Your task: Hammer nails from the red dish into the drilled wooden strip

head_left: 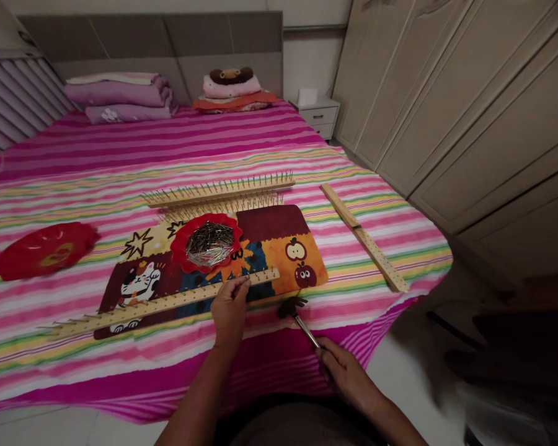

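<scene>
My right hand point(346, 371) is wrapped round the handle of a claw hammer point(307, 330), whose dark head hangs just over the bed's front edge. With thumb and fingers pinched together, my left hand point(230, 310) is at the top of a long wooden strip point(177, 305), near its right end. A nail, mostly hidden by the fingertips, is in that pinch. Nails stand along the strip, which lies across a patterned mat point(279, 248). Behind it, a red scalloped bowl point(179, 244) holds a heap of loose nails point(209, 241).
Two wooden strips studded with upright nails point(223, 191) lie beyond the bowl. More strips, banded together point(363, 235), are on the right. A red dish point(46, 251) rests at left on the striped sheet point(121, 378). Folded bedding point(121, 96) and wardrobes point(446, 93) stand farther back.
</scene>
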Tool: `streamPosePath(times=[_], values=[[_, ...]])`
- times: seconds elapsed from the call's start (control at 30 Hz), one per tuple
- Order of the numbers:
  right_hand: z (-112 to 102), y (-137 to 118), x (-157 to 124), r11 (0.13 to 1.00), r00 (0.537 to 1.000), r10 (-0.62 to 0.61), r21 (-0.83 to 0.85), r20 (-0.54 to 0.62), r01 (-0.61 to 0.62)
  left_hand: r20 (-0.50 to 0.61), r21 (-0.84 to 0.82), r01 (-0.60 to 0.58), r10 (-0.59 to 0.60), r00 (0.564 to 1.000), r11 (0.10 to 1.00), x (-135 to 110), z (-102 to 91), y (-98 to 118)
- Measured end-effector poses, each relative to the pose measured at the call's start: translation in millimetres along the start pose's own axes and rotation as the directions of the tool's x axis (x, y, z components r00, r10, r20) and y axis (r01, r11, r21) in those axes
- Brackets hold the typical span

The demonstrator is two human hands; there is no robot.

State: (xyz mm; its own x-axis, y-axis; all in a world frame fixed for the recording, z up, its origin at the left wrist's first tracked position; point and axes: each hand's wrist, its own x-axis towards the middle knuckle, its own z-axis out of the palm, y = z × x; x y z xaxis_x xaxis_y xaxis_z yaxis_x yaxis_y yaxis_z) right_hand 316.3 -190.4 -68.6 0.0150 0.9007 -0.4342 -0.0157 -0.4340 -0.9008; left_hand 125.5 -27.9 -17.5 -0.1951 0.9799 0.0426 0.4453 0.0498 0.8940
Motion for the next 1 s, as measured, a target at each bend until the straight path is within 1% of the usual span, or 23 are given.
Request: streamPosePath(times=[0.13,0.23,0.4,0.5,0.6,0.67,0.77,0.9,1.0], values=[[2,-15,-7,0.995,0.998,-0.054,-0.08,-0.033,0.052,0.0,0.083,-0.067,0.067,0.998,0.994,-1,1.2,2],[6,-35,-16,0.983,0.993,-0.115,-0.146,-0.023,0.11,0.002,0.134,-0.148,0.149,0.989,0.98,-1,2.4,1],[13,-88,-21,0.958,0.982,-0.186,-0.221,0.017,0.186,0.009,0.185,-0.235,0.237,0.971,0.954,-1,4.4,-6],[18,-121,-13,0.923,0.969,-0.241,-0.295,0.053,0.246,0.018,0.199,-0.308,0.31,0.95,0.93,-2,5.3,-10],[24,-141,-2,0.883,0.951,-0.301,-0.356,0.072,0.306,0.019,0.205,-0.355,0.358,0.933,0.912,-3,6.0,-14],[27,-146,3,0.863,0.948,-0.309,-0.394,0.082,0.315,0.025,0.214,-0.357,0.36,0.933,0.909,-3,6.4,-15],[28,-147,2,0.855,0.957,-0.275,-0.432,0.09,0.286,0.033,0.22,-0.343,0.344,0.938,0.913,-4,6.6,-16],[19,-141,-15,0.903,0.972,-0.216,-0.359,0.09,0.234,0.04,0.201,-0.348,0.347,0.937,0.916,-3,6.5,-15],[10,-122,-26,0.936,0.982,-0.178,-0.298,0.065,0.19,0.045,0.194,-0.346,0.344,0.938,0.918,-4,6.7,-15]])
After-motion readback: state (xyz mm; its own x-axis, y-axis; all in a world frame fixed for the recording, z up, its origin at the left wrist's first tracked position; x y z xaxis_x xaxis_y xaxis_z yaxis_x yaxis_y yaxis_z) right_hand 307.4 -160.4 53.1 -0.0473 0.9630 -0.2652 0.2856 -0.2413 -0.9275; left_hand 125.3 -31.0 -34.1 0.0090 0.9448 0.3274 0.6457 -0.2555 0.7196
